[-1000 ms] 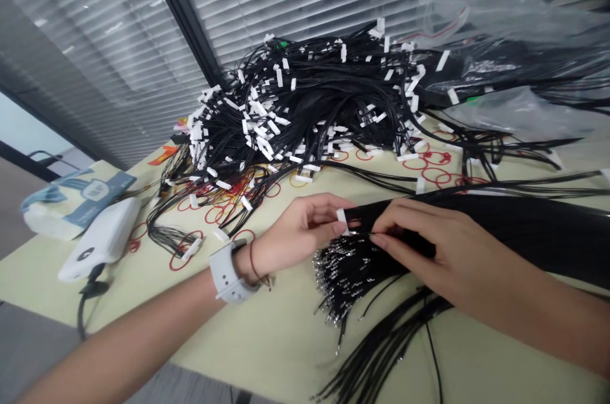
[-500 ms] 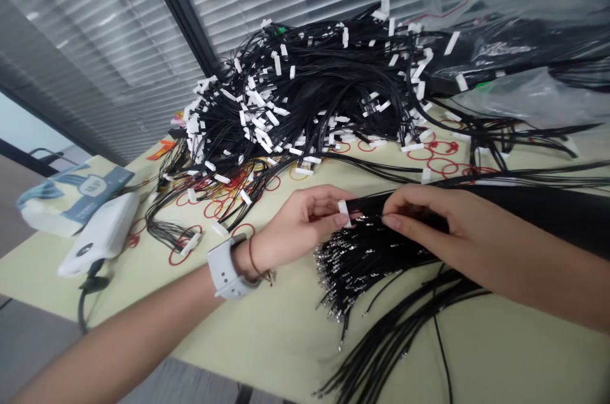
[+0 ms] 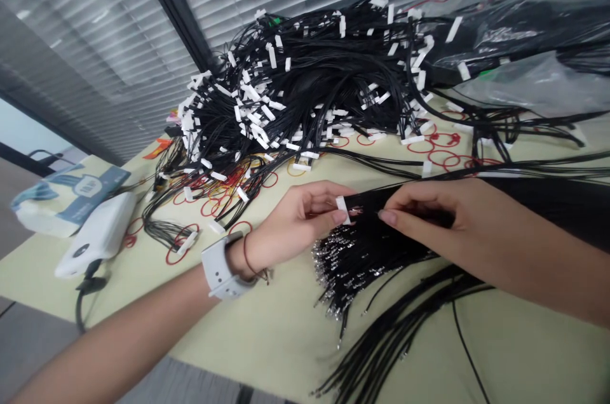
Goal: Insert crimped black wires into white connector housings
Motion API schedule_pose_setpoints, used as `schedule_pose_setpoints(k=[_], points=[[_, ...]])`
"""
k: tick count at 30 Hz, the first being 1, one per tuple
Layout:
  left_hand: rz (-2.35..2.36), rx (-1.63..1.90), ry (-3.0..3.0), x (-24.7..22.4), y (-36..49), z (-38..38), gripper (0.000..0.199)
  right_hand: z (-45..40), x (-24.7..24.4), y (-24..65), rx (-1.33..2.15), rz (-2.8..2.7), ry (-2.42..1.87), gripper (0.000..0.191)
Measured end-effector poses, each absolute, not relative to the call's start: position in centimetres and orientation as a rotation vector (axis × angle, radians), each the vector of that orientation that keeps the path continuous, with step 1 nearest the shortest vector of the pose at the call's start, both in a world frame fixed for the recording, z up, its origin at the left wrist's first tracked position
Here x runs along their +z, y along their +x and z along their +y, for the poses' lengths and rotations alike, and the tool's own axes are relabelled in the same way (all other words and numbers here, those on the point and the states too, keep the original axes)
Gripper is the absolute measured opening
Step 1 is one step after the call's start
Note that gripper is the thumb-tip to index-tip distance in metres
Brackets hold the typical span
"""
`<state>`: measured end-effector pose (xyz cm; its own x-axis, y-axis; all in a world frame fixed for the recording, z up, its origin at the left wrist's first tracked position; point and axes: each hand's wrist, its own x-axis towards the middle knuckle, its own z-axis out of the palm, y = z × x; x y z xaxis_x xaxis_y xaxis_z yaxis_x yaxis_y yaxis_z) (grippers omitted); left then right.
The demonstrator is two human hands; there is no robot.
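Note:
Between thumb and fingers, my left hand (image 3: 309,213) pinches a small white connector housing (image 3: 342,211). Just to its right my right hand (image 3: 429,213) is closed in a pinch, apparently on a thin black wire; the wire is hard to make out against the dark bundle. Under both hands spreads a thick bundle of black wires (image 3: 376,258), its bare ends tipped with silvery crimp terminals (image 3: 328,264). Nearer the front edge lies a second, looser bunch of black cables (image 3: 395,334).
Behind my hands rises a heap of black cables (image 3: 314,80) with white connectors. Red rubber bands (image 3: 443,156) lie around it. At left are a white power bank (image 3: 98,235) with a plugged cable and a tissue pack (image 3: 71,194). Clear plastic bags (image 3: 534,86) sit back right.
The view has shifted slightly. My right fingertips have moved a little left, nearer the bundle's front, while my left hand keeps holding the white connector housing.

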<state>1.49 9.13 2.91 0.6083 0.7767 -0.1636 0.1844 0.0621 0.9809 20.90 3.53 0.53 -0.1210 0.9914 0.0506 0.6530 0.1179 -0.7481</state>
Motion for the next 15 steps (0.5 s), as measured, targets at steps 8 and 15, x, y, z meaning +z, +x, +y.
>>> schedule_pose_setpoints(k=[8, 15], points=[[0.847, 0.536, 1.469, 2.68, 1.43, 9.13, 0.023, 3.77, 0.27, 20.86, 0.739, -1.876, -1.559, 0.045], [0.86, 0.532, 1.459, 3.03, 1.53, 8.93, 0.021, 3.68, 0.19, 21.08, 0.781, -1.887, -1.565, 0.041]])
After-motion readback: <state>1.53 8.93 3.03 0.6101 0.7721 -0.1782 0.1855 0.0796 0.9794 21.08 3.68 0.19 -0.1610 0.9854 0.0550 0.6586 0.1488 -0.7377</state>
